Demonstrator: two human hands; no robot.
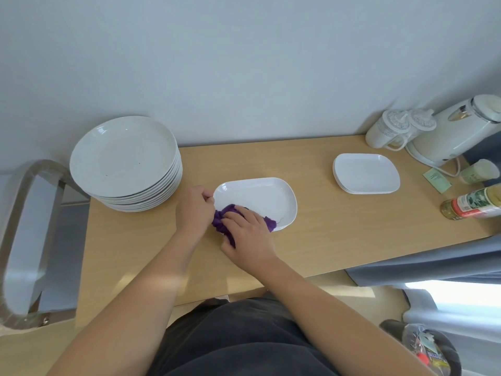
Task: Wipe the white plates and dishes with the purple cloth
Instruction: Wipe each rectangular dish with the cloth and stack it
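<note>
The fingers (245,213) of our right hand (248,232) are curled over the bunched purple cloth (221,219), gripping it and pressing it onto the near-left corner of the rectangular white dish (260,196). Our left hand (193,210) pinches that dish's left rim, its fingers closed on it, steadying the dish flat on the desk (325,234). We judge that the wiping of this dish is the step in hand, with only its near-left part under the cloth. The next move calls for sweeping the cloth right and far across the bare basin while the left hand braces the rim. The stack of round white plates (124,158) stands just left of our left hand. The stack of rectangular dishes (366,173) lies well apart to the right.
</note>
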